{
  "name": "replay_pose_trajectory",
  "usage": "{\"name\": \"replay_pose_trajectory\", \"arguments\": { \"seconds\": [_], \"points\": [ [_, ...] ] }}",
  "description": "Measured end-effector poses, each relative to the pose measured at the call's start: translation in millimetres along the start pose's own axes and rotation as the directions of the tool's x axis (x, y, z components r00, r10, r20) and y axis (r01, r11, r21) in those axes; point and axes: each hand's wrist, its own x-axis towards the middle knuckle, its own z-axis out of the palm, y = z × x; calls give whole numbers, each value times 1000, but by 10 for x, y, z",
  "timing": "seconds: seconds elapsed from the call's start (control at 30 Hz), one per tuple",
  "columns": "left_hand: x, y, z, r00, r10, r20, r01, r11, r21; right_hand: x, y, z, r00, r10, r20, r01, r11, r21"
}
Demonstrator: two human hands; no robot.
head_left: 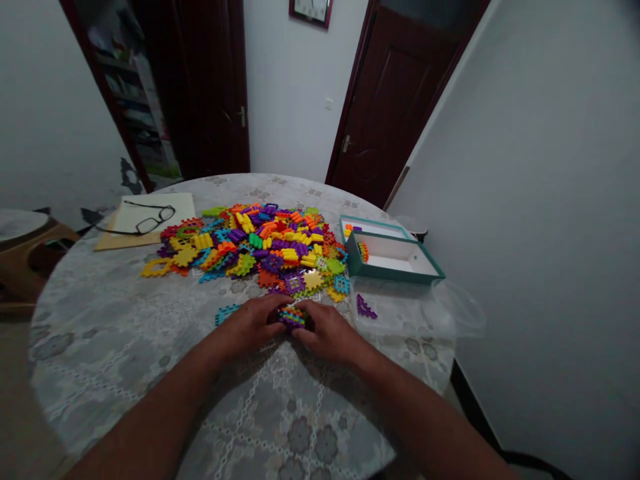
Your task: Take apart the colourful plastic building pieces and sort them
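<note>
Between my two hands is a small stack of colourful toothed plastic building pieces [293, 317], close to the tabletop. My left hand [260, 319] grips its left side, fingers curled behind and thumb in front. On the right side my right hand [323, 327] holds the same stack in a like way. Its back and lower sides are partly covered by my fingers. A blue toothed piece [227, 313] lies just left of my left hand. Right beyond both hands spreads a large heap of mixed plastic building pieces [270, 240].
A green box [395, 267] with a few pieces inside stands at the right, its lid [380, 227] behind it. Nearer lies a clear plastic tray [405, 320] with a purple triangular piece [366, 307]. Eyeglasses [149, 225] rest on papers [125, 233] at the left of the round table [125, 333].
</note>
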Motion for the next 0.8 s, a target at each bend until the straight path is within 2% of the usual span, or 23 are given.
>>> {"name": "replay_pose_trajectory", "arguments": {
  "seconds": [0.17,0.23,0.33,0.43,0.5,0.53,0.6,0.67,0.8],
  "points": [
    [0,-15,11,999,47,12,-47,998,-33,-4,-35,-81,1000,-16,3,16,997,-81],
    [-8,25,-1,999,48,-1,-48,997,-58,5,-58,-181,1000,-15,-12,13,995,-103],
    [-22,108,-42,999,20,-47,-23,997,-70,66,-29,-523,997,30,-73,-38,993,-114],
    [-24,145,-84,995,20,-95,-24,999,-48,224,173,-1087,973,90,-212,-129,976,-174],
    [-19,144,-98,994,16,-107,-20,999,-30,375,393,-1492,926,173,-335,-258,939,-228],
    [-17,142,-100,994,13,-109,-16,999,-28,454,511,-1673,878,264,-399,-380,891,-247],
    [-12,142,-97,994,6,-111,-9,1000,-29,596,731,-1952,754,461,-468,-617,740,-266],
    [-10,147,-89,994,11,-107,-15,999,-38,694,900,-2102,672,563,-481,-727,628,-280],
    [-7,144,-78,993,22,-113,-27,999,-43,756,1066,-2091,620,641,-453,-783,538,-312]
  ]
}}
